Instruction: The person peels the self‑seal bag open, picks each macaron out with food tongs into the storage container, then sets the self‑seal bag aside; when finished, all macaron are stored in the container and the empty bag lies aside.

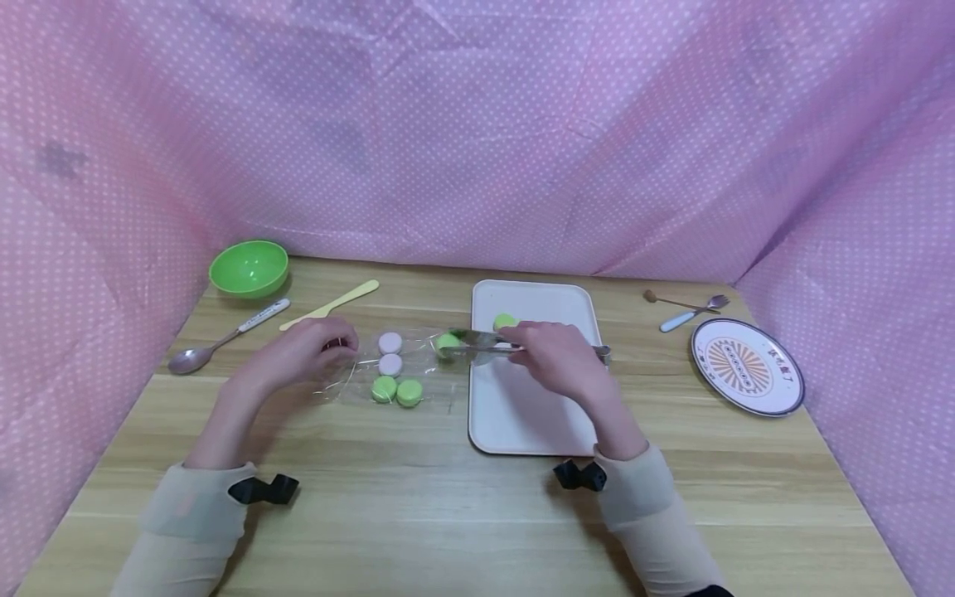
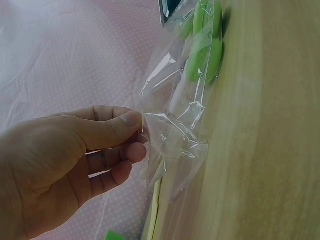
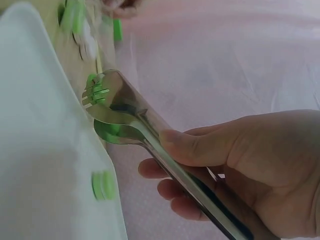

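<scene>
My left hand (image 1: 298, 355) pinches the edge of a clear plastic bag (image 2: 170, 130) between thumb and fingers. Two pale lilac macarons (image 1: 390, 365) and two green macarons (image 1: 397, 390) lie in the bag on the table. My right hand (image 1: 555, 358) grips metal tongs (image 3: 165, 155), one side fork-tipped. Their tips reach left from the tray to another green macaron (image 1: 448, 343) at the bag's right end, which shows between them. One more green macaron (image 1: 504, 321) sits on the white tray (image 1: 515, 414), under and behind the right hand's fingers.
At the back left stands a green bowl (image 1: 249, 270), with a large spoon (image 1: 224, 338) and a yellow spreader (image 1: 336, 302) near it. On the right are a patterned plate (image 1: 748, 367), a small fork (image 1: 690, 315) and a thin wooden stirrer (image 1: 675, 303). Pink dotted cloth (image 1: 477, 141) surrounds the table.
</scene>
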{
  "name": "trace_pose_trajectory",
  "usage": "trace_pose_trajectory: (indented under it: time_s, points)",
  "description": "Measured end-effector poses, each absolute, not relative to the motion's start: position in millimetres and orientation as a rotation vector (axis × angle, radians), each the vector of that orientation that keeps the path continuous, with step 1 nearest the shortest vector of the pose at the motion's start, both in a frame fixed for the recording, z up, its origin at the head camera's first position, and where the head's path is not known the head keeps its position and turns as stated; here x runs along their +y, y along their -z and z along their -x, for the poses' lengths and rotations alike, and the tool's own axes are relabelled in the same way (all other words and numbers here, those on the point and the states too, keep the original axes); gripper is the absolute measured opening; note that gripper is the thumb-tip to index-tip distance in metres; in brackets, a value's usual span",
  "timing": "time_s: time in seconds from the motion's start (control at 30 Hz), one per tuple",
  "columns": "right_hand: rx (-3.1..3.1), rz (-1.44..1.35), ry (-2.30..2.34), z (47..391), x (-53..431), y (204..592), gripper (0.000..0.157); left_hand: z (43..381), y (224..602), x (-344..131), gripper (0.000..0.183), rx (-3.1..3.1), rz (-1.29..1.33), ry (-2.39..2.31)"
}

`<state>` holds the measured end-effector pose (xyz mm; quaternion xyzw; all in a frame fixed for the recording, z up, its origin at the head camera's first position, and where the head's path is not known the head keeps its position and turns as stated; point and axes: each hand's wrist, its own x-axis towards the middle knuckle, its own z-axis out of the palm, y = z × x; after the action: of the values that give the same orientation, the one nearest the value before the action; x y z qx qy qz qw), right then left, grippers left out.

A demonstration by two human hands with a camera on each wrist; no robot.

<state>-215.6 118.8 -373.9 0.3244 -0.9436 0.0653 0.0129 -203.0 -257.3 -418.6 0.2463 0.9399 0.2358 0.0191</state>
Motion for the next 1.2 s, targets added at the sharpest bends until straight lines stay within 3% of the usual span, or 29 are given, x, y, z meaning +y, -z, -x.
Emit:
trace_pose_trajectory:
  time_s: [0.3,0.5,1.2]
  points:
    - [-3.005,-0.808,-0.359,228,197,367,0.037,204,420,-257,0.007,2.928,-0.797,-0.715]
    - [-3.015,-0.693,-0.292,232,237,371,0.036,204,421,-257,0.005,2.946,-0.83,-0.699]
    - [-3.123,-0.645,-0.269,240,244,380,0.036,203,420,-257,0.005,2.956,-0.838,-0.697]
